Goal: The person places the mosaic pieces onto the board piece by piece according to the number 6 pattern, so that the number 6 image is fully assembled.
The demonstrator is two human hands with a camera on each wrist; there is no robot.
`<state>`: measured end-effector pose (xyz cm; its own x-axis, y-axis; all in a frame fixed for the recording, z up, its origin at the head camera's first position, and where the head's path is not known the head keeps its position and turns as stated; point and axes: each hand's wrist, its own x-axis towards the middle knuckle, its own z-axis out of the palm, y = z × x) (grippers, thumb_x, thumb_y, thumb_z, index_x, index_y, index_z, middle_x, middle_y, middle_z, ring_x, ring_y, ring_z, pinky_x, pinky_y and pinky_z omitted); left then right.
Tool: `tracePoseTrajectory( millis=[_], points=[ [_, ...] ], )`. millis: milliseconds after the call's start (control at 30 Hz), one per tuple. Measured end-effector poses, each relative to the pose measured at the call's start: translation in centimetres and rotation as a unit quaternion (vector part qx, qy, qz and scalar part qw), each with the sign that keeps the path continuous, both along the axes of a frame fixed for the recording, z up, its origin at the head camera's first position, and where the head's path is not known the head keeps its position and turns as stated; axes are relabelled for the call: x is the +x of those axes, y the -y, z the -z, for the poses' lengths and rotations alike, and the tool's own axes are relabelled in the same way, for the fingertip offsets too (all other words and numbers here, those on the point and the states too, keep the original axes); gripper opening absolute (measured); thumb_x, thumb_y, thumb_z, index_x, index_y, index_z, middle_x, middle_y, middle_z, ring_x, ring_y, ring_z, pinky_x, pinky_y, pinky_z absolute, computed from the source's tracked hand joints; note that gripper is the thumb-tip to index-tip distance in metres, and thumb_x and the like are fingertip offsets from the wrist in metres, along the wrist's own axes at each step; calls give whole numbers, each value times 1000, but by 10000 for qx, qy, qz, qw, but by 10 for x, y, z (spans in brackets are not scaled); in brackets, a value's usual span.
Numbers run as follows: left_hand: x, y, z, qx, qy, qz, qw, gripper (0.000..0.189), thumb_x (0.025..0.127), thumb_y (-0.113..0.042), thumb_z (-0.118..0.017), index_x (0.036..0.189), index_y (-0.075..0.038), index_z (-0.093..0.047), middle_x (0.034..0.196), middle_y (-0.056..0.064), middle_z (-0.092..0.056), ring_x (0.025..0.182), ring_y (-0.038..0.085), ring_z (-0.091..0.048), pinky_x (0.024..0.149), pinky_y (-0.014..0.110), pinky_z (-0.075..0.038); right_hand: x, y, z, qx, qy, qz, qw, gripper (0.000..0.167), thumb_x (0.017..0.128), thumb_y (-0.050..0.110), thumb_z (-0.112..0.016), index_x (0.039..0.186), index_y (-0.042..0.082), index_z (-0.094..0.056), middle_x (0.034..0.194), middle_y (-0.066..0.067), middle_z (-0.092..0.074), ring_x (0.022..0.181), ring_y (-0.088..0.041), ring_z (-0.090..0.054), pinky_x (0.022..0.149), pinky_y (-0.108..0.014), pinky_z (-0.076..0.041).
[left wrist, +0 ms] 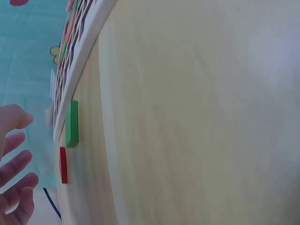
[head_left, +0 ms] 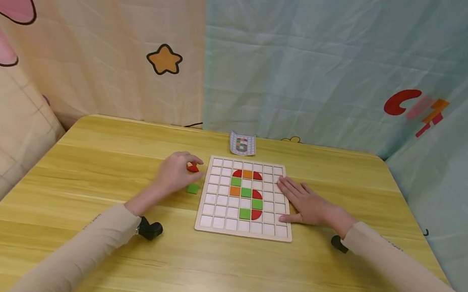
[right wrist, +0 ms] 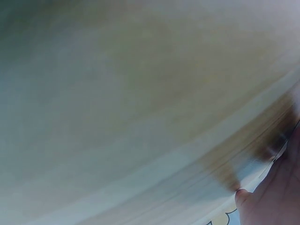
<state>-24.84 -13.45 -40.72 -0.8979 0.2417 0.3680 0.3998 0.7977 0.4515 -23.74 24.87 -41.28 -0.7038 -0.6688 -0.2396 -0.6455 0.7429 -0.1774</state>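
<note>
A pale wooden grid board (head_left: pixel 243 233) lies on the table. Red quarter-rounds and green and orange square tiles (head_left: pixel 246 193) fill some of its middle cells. My left hand (head_left: pixel 174 172) hovers left of the board, fingers loosely bent and apart. In the head view, a red piece (head_left: pixel 193 167) shows between thumb and fingers; the left wrist view has that red piece (left wrist: pixel 63 165) lying on the table, clear of the fingertips. Close by it sits a green square tile (head_left: pixel 192 188). With fingers spread, my right hand (head_left: pixel 305 203) rests on the board's right edge.
Behind the board lies a small printed card (head_left: pixel 242 144) with a coloured grid pattern. The wooden table (head_left: pixel 214 270) ends at patterned curtains (head_left: pixel 311 66) at the back and sides. A black device (head_left: pixel 150 230) is at the left wrist, another (head_left: pixel 339 243) at the right.
</note>
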Motion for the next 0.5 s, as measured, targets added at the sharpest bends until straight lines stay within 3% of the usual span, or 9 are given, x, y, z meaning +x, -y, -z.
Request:
tracePoseTrajectory(
  millis=[233, 500],
  points=[
    [-3, 10, 4, 10, 572, -558, 9968, 30, 82, -28, -75, 103, -8, -75, 98, 11, -71, 87, 27, -64, 71, 39, -51, -2, -2, 5, 28, -34, -79, 10000, 95, 92, 62, -46, 155, 5, -4, 162, -14, 1, 149, -34, -2, 116, -59, -10],
    [-8, 11, 9, -139, 791, -724, 9941, 34, 81, -32, -74, 105, -9, -75, 102, 11, -72, 95, 28, -66, 74, 42, -51, -2, -3, 5, 61, -52, -40, 10000, 95, 91, 64, -45, 155, 7, -3, 163, -13, 2, 150, -33, -1, 117, -58, -10]
  ],
)
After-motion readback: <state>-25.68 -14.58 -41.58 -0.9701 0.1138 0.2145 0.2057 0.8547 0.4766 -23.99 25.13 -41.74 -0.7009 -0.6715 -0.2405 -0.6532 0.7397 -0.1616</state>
